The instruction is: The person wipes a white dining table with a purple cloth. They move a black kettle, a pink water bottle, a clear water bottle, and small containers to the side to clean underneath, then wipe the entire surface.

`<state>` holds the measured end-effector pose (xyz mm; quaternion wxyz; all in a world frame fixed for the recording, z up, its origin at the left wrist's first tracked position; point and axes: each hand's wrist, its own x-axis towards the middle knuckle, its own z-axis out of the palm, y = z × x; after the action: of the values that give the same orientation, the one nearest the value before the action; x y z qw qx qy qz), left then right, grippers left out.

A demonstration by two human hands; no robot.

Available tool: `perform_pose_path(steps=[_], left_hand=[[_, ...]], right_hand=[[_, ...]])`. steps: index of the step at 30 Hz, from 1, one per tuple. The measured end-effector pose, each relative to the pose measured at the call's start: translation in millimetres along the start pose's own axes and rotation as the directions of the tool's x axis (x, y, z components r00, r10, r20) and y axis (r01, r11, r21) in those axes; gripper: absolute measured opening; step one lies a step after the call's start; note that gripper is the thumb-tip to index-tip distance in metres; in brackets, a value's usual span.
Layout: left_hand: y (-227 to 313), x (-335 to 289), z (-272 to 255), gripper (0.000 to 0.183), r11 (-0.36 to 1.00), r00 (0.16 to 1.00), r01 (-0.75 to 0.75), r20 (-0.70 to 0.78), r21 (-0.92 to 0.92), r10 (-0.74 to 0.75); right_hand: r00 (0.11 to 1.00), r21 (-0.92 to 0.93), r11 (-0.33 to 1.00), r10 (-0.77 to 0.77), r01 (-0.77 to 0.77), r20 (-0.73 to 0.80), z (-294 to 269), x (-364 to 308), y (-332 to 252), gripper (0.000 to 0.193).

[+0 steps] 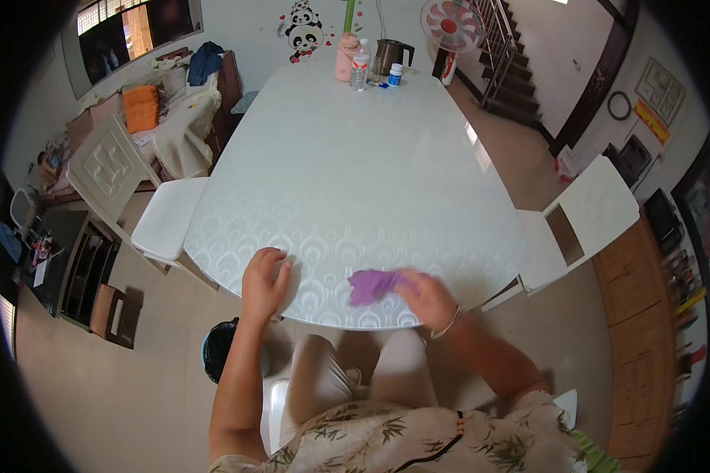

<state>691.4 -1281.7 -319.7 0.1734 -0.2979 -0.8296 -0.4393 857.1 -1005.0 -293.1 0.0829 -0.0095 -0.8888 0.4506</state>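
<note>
At the near edge of the white patterned table, my right hand grips one end of a purple cloth. The rest of that cloth lies crumpled on the tabletop, left of my fingers. A slight blur covers the right hand. My left hand rests at the table's near left edge with nothing in it. Its thumb stands apart from its loosely bent fingers.
A pink flask, clear bottle, dark kettle and small blue bottle stand at the table's far end. White chairs flank both sides. A black-lined bin sits below my left forearm.
</note>
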Motion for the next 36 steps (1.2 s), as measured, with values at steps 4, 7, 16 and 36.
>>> perform_pose_path(steps=[4, 7, 16, 36], left_hand=[[-3, -3, 0, 0.018, 1.000, 1.000, 0.027, -0.007, 0.007, -0.027], [-6, -2, 2, 0.017, 1.000, 1.000, 0.027, 0.003, 0.004, -0.027], [-3, -1, 1, 0.017, 0.999, 0.999, 0.033, 0.010, 0.006, -0.033], [-9, 0, 10, 0.015, 0.991, 0.998, 0.066, 0.016, -0.120, -0.064]], right_hand=[[0.984, 0.815, 0.555, 0.141, -0.170, 0.109, -42, 37, -17, 0.043], [0.961, 0.713, 0.685, 0.270, -0.150, -0.057, -51, 60, 35, 0.046], [0.988, -0.669, 0.729, -0.069, 0.145, 0.139, 0, 43, 20, 0.060], [0.955, -0.885, 0.453, -0.198, -0.109, -0.219, -65, -15, 114, 0.056]])
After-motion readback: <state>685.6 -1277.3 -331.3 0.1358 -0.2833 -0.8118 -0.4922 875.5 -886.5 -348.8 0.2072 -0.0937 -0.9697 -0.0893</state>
